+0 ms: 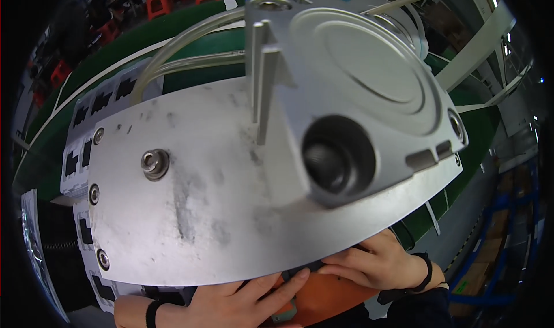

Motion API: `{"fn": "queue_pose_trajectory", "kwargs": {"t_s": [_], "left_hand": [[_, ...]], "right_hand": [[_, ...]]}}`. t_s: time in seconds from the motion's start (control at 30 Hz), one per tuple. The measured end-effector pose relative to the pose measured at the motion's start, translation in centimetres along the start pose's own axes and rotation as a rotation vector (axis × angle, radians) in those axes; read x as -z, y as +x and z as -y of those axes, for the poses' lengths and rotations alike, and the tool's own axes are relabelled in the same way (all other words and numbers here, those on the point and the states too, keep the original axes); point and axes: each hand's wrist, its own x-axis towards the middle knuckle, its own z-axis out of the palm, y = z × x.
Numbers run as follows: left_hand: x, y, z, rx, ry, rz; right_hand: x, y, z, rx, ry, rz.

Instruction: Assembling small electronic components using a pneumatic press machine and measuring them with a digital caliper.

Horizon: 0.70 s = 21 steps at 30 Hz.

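Observation:
A large silver metal plate (219, 212) spans the middle of the view, with a thick grey metal block (404, 137) fixed upright on it. My left hand (248, 298) is at the plate's near edge, fingers stretched out and apart, some tips hidden beneath the plate. To its right, my right hand (372, 263) has its fingers bent and pressed together on something dark, mostly covered. A small dark piece (313, 267) shows between the two hands. Below it lies an orange surface (332, 299), with a small green piece (287, 313) near my left hand.
Grey-white trays (109, 106) with dark cutouts stand left of the plate. Clear hoses (190, 36) curve behind it, over a green work surface (196, 74). Blue shelving (490, 259) with cartons is at right; red stools (157, 6) stand far back.

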Motion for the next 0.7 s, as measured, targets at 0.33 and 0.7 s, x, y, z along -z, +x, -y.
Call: {"fn": "queue_pose_trajectory", "kwargs": {"t_s": [0.33,0.7], "left_hand": [[0.8,0.1,-0.2,-0.01,0.082,0.115],[-0.1,0.3,0.0,-0.043,0.134,-0.006]], "right_hand": [[0.0,-0.2,0.0,0.001,-0.02,-0.003],[0.2,0.3,-0.3,0.065,-0.034,-0.005]]}}
